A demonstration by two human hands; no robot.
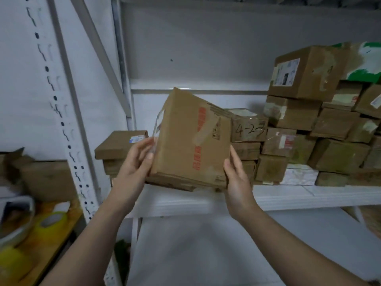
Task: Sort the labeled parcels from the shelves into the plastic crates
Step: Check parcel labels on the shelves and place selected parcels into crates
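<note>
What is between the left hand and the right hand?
In the head view, the tilted brown cardboard box with red print lies between the left hand and right hand, gripped by both.

Handwritten "4-22" on shelf box (249,129)

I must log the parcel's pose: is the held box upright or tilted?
Tilted. The box leans left between the left hand and right hand, its bottom edge slanted.
</note>
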